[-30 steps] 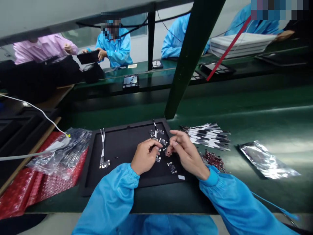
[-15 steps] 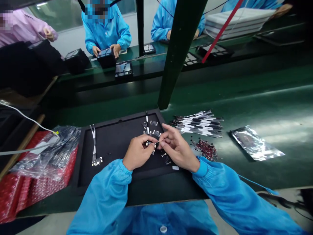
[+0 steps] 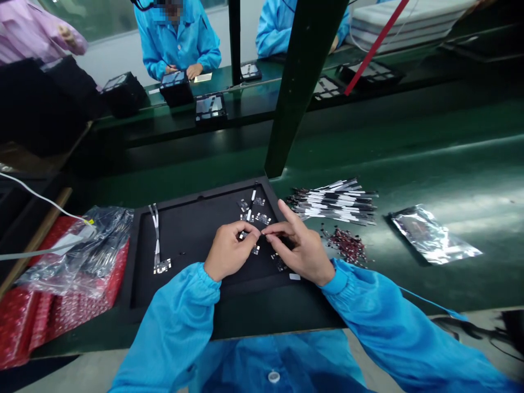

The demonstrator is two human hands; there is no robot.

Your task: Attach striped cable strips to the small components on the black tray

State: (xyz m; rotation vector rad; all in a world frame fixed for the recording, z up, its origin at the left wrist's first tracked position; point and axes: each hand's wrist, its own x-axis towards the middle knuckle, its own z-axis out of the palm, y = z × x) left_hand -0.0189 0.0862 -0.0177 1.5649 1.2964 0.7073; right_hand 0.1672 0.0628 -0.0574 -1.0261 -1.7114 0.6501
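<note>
My left hand [image 3: 231, 248] is closed in a pinch on a small circuit board [image 3: 243, 235], which shows only partly between thumb and forefinger. From behind those fingers a black-and-white ribbon cable [image 3: 251, 206] sticks up, tilted right. Fingertip to fingertip with it, my right hand [image 3: 301, 248] pinches something too tiny to make out, its forefinger raised. Both hands are over a black foam tray [image 3: 188, 240]. Several loose circuit boards [image 3: 262, 218] lie around the fingers. At the tray's left is another board [image 3: 162, 266] with pale ribbon strips [image 3: 156, 232].
Right of the tray lie a pile of ribbon cables [image 3: 335, 202], a heap of small red-and-black parts [image 3: 347, 244] and a silvery bag [image 3: 432, 234]. Clear plastic bags [image 3: 77, 256] rest on red bubble wrap [image 3: 61, 322] at left. A green post [image 3: 290, 109] rises behind; co-workers sit opposite.
The ribbon cable by my left hand has tipped to the right. My right fingertips have drawn slightly closer together and the forefinger points higher. Across the bench, a co-worker's hands have shifted right off the black stack.
</note>
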